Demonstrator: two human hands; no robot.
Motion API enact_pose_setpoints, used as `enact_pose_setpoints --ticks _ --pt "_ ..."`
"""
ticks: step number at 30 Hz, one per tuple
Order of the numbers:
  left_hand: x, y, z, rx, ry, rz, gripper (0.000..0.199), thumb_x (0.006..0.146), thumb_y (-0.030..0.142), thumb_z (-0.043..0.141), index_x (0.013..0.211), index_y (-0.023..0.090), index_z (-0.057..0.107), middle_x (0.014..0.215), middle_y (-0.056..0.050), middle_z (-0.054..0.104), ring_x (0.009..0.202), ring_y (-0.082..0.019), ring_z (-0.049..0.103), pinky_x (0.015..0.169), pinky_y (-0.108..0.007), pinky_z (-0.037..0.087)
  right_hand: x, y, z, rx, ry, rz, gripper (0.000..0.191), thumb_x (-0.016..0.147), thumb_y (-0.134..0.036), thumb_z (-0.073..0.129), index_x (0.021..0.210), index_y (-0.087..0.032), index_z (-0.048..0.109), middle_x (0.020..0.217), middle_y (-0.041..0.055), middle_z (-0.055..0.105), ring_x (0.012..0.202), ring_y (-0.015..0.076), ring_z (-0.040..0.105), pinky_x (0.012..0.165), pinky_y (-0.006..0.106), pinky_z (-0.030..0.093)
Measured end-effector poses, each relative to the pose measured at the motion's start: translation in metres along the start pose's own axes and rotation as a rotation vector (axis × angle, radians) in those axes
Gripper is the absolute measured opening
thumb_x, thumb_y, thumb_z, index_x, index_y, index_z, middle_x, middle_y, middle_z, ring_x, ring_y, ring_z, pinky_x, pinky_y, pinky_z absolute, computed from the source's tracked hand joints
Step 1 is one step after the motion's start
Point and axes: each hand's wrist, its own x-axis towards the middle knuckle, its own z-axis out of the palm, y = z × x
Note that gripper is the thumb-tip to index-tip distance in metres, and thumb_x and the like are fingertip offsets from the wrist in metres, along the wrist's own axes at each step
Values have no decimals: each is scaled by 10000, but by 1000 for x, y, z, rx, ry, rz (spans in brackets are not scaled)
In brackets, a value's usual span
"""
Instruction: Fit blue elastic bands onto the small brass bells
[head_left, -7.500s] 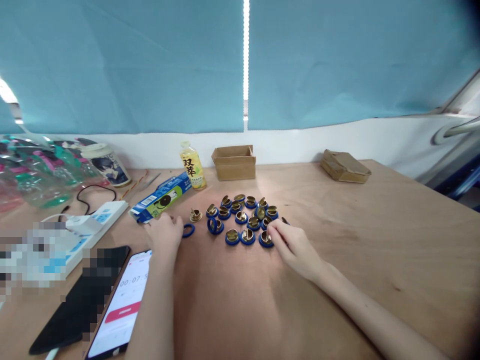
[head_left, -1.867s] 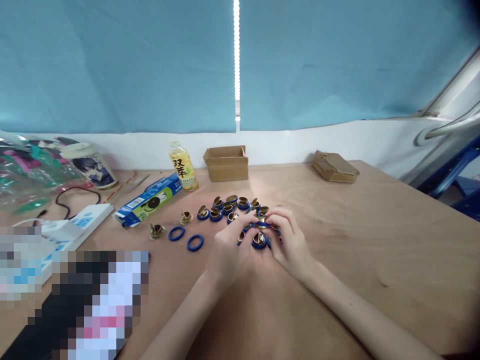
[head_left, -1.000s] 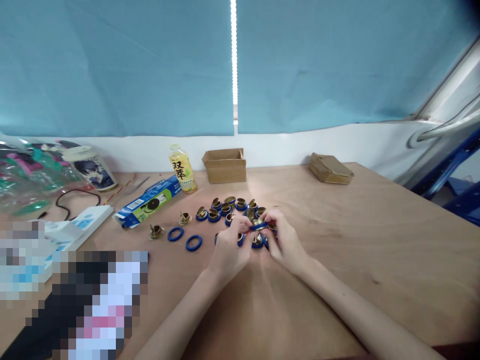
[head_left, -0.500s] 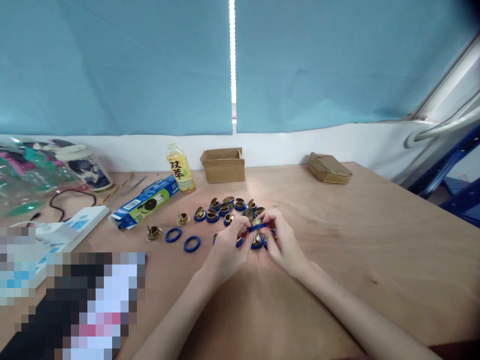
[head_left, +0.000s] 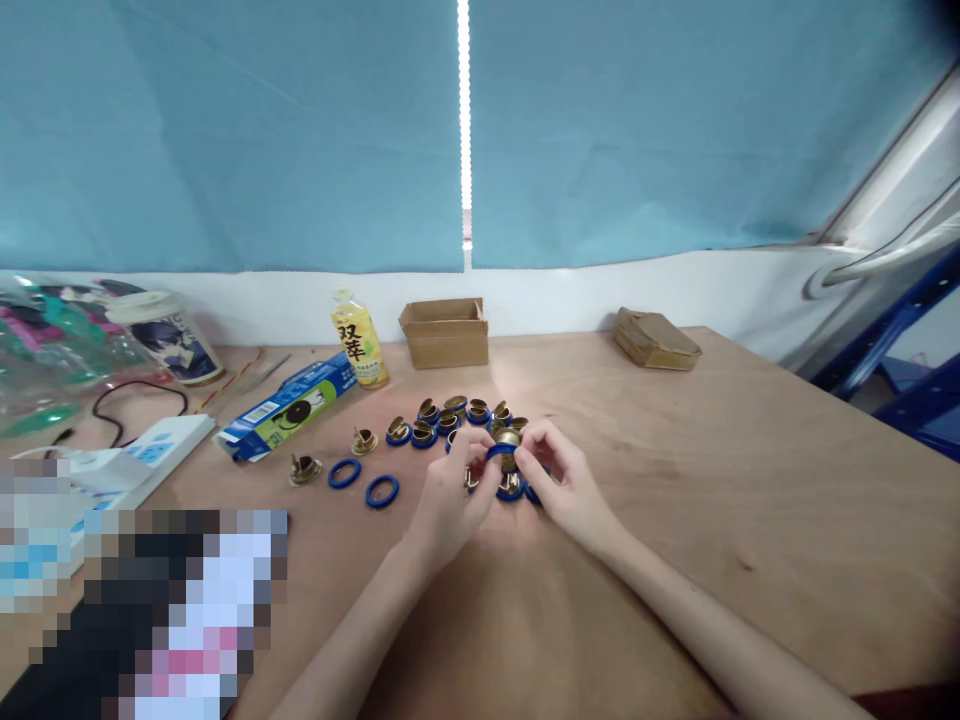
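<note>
Between my fingertips is a round brass fitting [head_left: 508,440] with a blue ring around it. My left hand [head_left: 456,495] pinches it from the left, my right hand [head_left: 564,485] from the right. Beneath and behind them lies a cluster of similar brass fittings [head_left: 424,432] with tilted lids, each seated in a blue ring; my hands hide some of them. Left of the cluster are two brass fittings without rings, one nearer [head_left: 304,470] and one farther [head_left: 364,440]. Two loose blue rings [head_left: 382,491] lie flat close to these.
A yellow-labelled bottle [head_left: 361,340] stands behind a blue carton [head_left: 289,408]. An open cardboard box [head_left: 445,335] and a brown package [head_left: 656,340] sit at the back. Leftward are a printed cup [head_left: 174,338], a power strip [head_left: 135,480] and a pixelated dark object [head_left: 150,620].
Both hands have shifted slightly; the fitting between them has tilted, showing more of its round brass part above the blue ring. The loose parts lie as before.
</note>
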Motion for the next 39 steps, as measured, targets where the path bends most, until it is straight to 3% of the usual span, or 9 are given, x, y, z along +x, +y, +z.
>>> enact_pose_setpoints --ticks 5,11,14,16,22,28,31,35,39 --pt "3 -3 -1 -181 42 -183 101 915 289 524 965 217 474 685 33 621 630 -121 613 601 -213 465 6 0 -4 313 -67 253 241 827 -426 669 845 -203 581 771 -6 581 644 137 568 622 276 476" --pt "7 -3 -5 -278 97 -274 169 896 351 563 990 224 503 689 26 636 627 -135 645 580 -219 470 9 12 -6 494 66 382 199 706 -307 778 812 -182 664 779 -2 636 623 121 580 625 269 476" --pt "13 -6 -21 -67 177 -269 172 885 365 551 982 224 528 630 34 613 573 -141 606 551 -231 433 11 11 -6 550 146 409 226 639 -278 815 757 -173 655 740 -11 616 610 108 552 608 249 459" --pt "17 -11 -37 212 204 -298 155 876 350 532 963 227 569 587 36 599 548 -153 577 574 -254 419 12 10 -8 567 167 418 241 622 -280 824 746 -170 648 727 -12 605 608 106 541 599 243 452" --pt "21 -36 -81 776 -47 -528 174 780 288 496 855 235 643 722 -44 709 715 -266 664 575 -289 389 14 8 -11 562 119 415 287 641 -331 827 784 -180 630 746 -5 594 631 119 532 597 256 458" --pt "17 -44 -88 942 -152 -686 195 766 266 480 778 202 663 822 -139 739 786 -337 691 561 -309 399 12 11 -9 473 33 369 253 708 -356 783 811 -198 614 784 -9 567 677 124 527 610 250 448" --pt "19 -38 -81 892 -70 -577 218 814 256 447 847 209 657 790 -108 725 786 -308 682 578 -302 395 10 13 -8 451 5 362 254 728 -369 775 824 -197 613 790 -10 568 680 120 527 620 245 446" --pt "21 -19 -60 512 30 -302 198 876 248 425 898 226 621 661 -4 652 615 -187 613 587 -269 413 7 15 -7 428 -32 339 252 768 -380 753 863 -199 606 806 -10 570 693 116 533 630 241 443" --pt "13 1 -28 134 -42 -165 166 918 237 417 933 212 580 689 8 650 614 -147 622 535 -224 429 6 13 -6 416 -51 331 282 782 -387 740 934 -210 581 824 -10 576 702 122 545 642 250 445"
